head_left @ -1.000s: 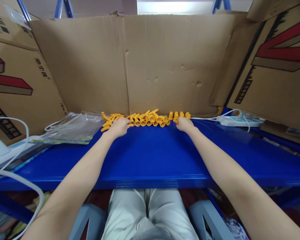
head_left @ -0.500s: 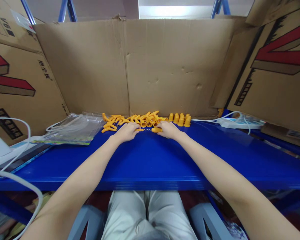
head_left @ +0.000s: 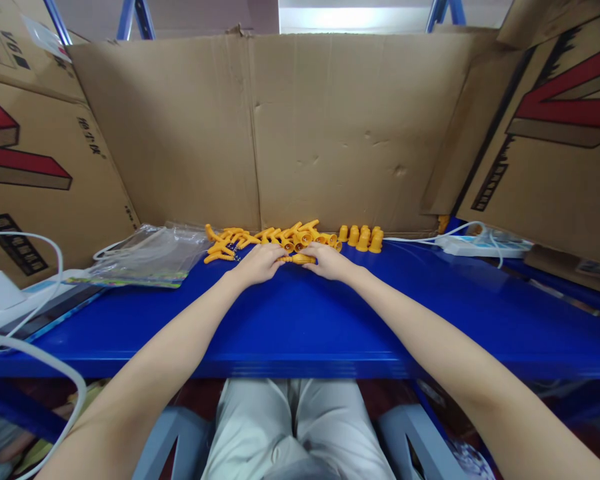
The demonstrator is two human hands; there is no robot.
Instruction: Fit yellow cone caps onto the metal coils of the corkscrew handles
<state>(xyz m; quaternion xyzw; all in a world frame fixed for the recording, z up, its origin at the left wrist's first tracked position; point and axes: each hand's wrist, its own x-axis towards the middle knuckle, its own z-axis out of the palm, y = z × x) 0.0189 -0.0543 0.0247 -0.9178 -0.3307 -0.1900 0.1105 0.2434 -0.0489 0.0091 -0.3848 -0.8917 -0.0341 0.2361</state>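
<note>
A heap of small orange plastic pieces (head_left: 260, 238) lies along the back of the blue table (head_left: 310, 313), against the cardboard wall. To its right stands a short row of orange caps (head_left: 363, 237). My left hand (head_left: 258, 264) and my right hand (head_left: 330, 261) meet just in front of the heap. Both pinch the ends of one joined orange piece (head_left: 299, 259) held between them, low over the table. Their fingers are curled round it.
Cardboard sheets (head_left: 330, 127) wall in the table at the back and sides. A clear plastic bag (head_left: 147, 257) lies at the left. White cables (head_left: 25, 320) run at the far left. A white power strip (head_left: 480, 245) sits at the right.
My right hand came left from the row of caps to the middle. My left hand moved right out of the heap. The two orange parts they carried are now pressed together between them.
</note>
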